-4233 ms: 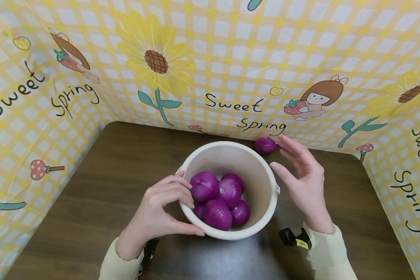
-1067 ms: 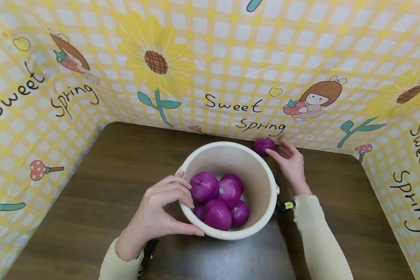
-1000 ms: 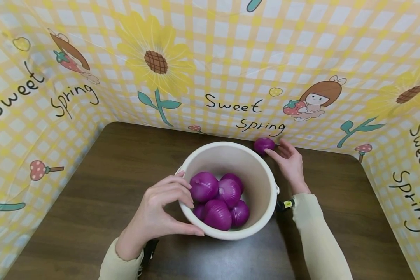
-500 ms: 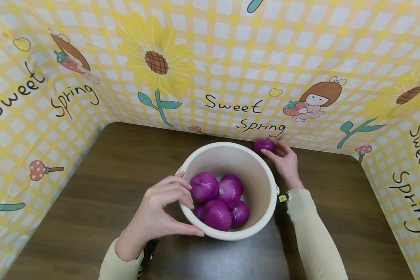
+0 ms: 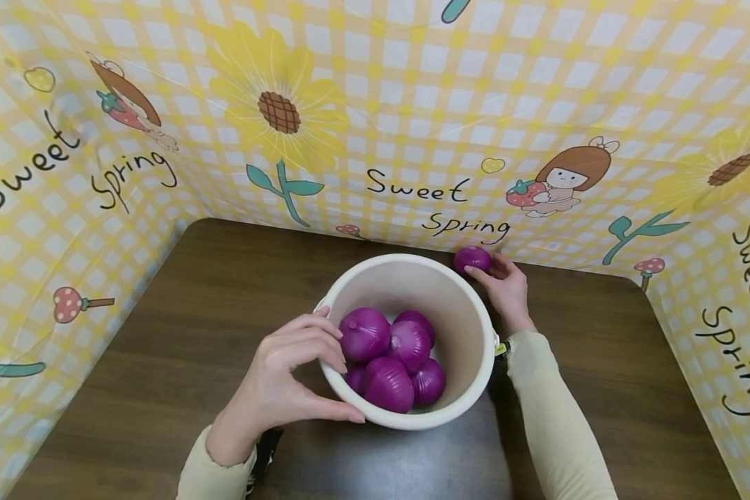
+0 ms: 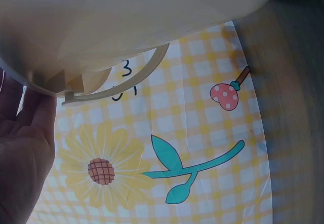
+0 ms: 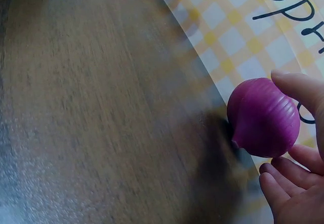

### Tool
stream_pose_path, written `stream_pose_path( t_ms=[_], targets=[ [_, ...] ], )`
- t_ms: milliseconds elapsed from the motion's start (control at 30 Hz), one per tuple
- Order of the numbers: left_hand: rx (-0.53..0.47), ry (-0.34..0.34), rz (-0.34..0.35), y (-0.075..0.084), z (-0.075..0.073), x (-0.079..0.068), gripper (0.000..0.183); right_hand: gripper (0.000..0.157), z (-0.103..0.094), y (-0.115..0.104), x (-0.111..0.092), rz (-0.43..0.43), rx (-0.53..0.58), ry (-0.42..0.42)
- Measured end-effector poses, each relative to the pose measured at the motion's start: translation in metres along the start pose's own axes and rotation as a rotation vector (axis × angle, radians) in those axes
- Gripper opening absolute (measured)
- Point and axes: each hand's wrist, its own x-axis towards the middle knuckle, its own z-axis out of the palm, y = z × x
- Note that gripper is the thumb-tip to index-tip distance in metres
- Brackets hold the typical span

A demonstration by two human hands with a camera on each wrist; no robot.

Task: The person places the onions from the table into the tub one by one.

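In the head view a cream bucket stands on the table, holding several purple onions. My left hand grips its left rim, thumb along the near side and fingers over the edge. From the left wrist the bucket's outer wall and its handle show beside that hand. Behind the bucket, against the back cloth, one more purple onion lies on the table. My right hand pinches this onion from the right; the right wrist view has the thumb on one side of the onion and fingertips on the other.
A dark wooden table carries the bucket. Yellow checked cloth with flowers and "Sweet Spring" lettering rises along its back, left and right sides. The bucket stands close to my right forearm.
My right hand has come forward and left from beside the bucket to the lone onion, its thumb and fingers closing in around it. Left hand, bucket and the onions inside stay put.
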Motion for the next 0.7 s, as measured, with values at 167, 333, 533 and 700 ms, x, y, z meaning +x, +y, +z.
stream_pose_path(
  t_ms=[167,333,533,700],
  targets=[
    [0.000,0.000,0.003,0.0011,0.0000,0.0018,0.047,0.084,0.0015,0.0021,0.0022,0.015,0.021,0.002],
    [0.002,0.000,0.009,0.0008,0.0000,0.0020,0.047,0.082,0.0034,0.0047,0.0045,0.024,0.039,0.002],
    [0.006,0.002,0.016,-0.0002,0.0007,0.0008,0.047,0.076,0.0042,0.0077,0.0067,0.022,0.053,0.006],
    [0.009,0.003,0.014,0.0001,0.0004,0.0006,0.047,0.076,0.0033,0.0087,0.0070,0.043,0.064,0.011]
  ],
)
